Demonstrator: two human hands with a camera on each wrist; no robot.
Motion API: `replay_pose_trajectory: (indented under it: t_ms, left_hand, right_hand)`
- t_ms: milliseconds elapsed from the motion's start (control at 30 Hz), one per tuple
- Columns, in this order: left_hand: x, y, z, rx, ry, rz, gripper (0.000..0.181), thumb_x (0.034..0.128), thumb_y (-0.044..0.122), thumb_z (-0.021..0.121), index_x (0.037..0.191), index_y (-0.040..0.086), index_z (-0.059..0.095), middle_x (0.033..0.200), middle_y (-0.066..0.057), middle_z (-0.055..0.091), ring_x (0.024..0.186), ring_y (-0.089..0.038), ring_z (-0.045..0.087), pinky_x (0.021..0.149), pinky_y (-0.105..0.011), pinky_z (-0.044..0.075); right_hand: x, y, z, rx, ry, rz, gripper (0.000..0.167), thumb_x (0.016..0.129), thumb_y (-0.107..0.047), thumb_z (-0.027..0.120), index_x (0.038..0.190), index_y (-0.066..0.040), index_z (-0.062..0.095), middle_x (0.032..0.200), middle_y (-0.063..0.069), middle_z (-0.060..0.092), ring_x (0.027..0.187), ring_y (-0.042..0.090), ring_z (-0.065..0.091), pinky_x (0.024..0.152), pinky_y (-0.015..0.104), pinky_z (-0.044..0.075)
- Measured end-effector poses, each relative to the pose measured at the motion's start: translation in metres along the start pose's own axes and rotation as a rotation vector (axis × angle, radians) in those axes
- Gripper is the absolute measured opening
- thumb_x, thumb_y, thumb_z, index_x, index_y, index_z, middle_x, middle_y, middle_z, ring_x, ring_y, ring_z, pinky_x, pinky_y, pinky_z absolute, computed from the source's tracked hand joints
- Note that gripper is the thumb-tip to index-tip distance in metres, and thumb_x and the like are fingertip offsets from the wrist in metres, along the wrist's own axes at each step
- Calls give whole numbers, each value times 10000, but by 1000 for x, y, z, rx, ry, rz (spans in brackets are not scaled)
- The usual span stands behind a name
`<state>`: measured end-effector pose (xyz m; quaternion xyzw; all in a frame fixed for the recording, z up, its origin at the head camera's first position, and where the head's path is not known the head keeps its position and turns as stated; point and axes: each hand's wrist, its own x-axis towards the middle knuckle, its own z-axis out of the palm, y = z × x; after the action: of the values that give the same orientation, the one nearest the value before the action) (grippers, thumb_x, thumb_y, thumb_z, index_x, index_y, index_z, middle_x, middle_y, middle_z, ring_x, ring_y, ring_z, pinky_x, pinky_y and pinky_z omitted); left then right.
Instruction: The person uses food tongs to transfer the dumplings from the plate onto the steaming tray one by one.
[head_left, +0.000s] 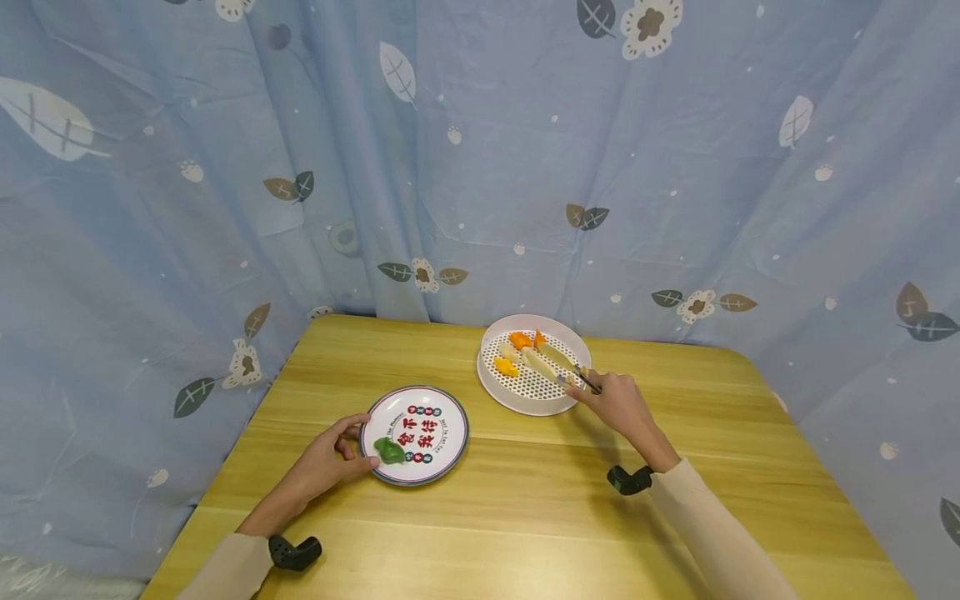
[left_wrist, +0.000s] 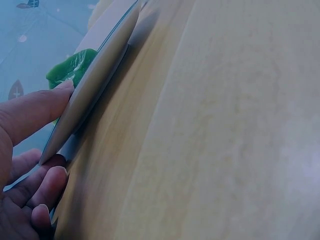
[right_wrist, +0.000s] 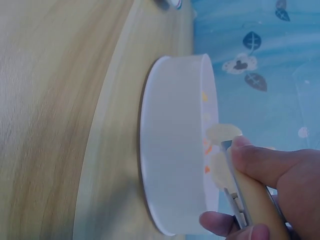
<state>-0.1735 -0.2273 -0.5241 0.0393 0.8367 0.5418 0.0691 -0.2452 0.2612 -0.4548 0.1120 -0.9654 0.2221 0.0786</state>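
My left hand [head_left: 330,457] pinches the near-left rim of a white plate [head_left: 444,450] with red lettering, thumb at the edge and fingers curled below. In the left wrist view, the plate [left_wrist: 95,82] looks slightly lifted on that side. On it lies a shiny green dumpling-shaped piece [head_left: 388,451], close to my thumb. My right hand [head_left: 618,404] grips metal tongs [right_wrist: 255,197] with pale tips, over a white perforated steamer basket [head_left: 540,407]. Orange [head_left: 521,340] and yellow pieces [head_left: 506,367] lie in the basket. Whether the tips pinch a piece, I cannot tell.
The wooden table [head_left: 480,533] carries the plate and, farther back to the right, the steamer basket. A blue patterned curtain [head_left: 495,167] hangs right behind the table's back edge and along both sides.
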Motion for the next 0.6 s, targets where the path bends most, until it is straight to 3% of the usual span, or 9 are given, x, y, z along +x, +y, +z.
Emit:
replay_pose_trajectory:
  t_ms: [133, 600]
  left_hand:
    - [0, 1, -1, 6, 1, -13, 779, 824, 239, 892, 1489, 131, 500, 1186, -133, 549, 854, -237, 489, 685, -283, 421]
    - [0, 2, 0, 15, 0, -12, 775, 827, 241, 890, 1485, 120, 501, 1181, -128, 555, 854, -237, 483, 679, -288, 415]
  right_hand:
    - [-4, -7, -1, 6, 36, -41, 608, 931, -440, 757, 1331, 8, 661, 531, -59, 333, 511, 127, 307, 518, 314, 302]
    - [-16, -43, 3, 34, 72, -181, 551, 892, -442, 796, 1290, -70, 711, 585, -105, 439, 540, 83, 342, 514, 272, 322]
